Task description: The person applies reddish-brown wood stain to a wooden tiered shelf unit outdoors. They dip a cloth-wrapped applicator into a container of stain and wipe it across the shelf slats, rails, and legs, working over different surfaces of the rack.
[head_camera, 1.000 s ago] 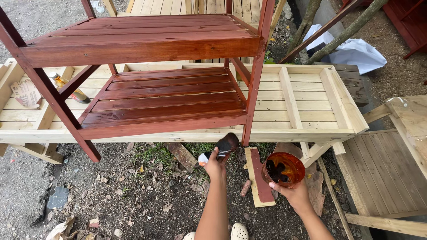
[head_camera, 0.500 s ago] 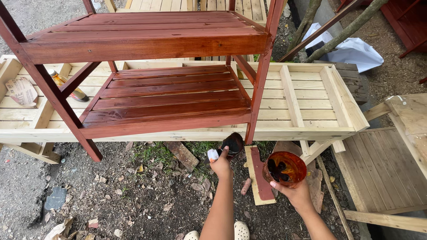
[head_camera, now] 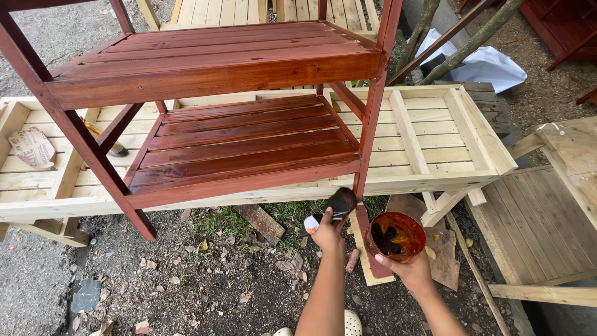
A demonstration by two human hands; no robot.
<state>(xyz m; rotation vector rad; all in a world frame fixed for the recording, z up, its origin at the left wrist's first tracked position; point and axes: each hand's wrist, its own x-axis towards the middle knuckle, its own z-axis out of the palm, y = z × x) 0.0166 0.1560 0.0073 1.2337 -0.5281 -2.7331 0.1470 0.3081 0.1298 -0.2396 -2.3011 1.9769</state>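
Observation:
My left hand (head_camera: 328, 233) grips a paintbrush (head_camera: 339, 204) with a white handle; its dark, stain-soaked bristles point up toward the foot of the front right leg (head_camera: 364, 168) of a red-brown stained wooden shelf rack (head_camera: 242, 140). My right hand (head_camera: 407, 274) holds from below a round cup (head_camera: 395, 235) with dark reddish stain inside, just right of the brush. The rack has an upper slatted shelf (head_camera: 211, 59) and a lower one, both glossy with stain.
The rack stands on an unstained pale wooden slatted frame (head_camera: 435, 134) lying flat. Scrap boards (head_camera: 261, 223) and stones litter the dirt. Bare wooden panels (head_camera: 541, 218) lie at the right. A white sheet (head_camera: 485, 65) lies behind. A white shoe (head_camera: 351, 322) shows at the bottom.
The brush in my left hand has stayed close to the foot of the rack's right leg, shifting slightly. The cup in my right hand has barely moved.

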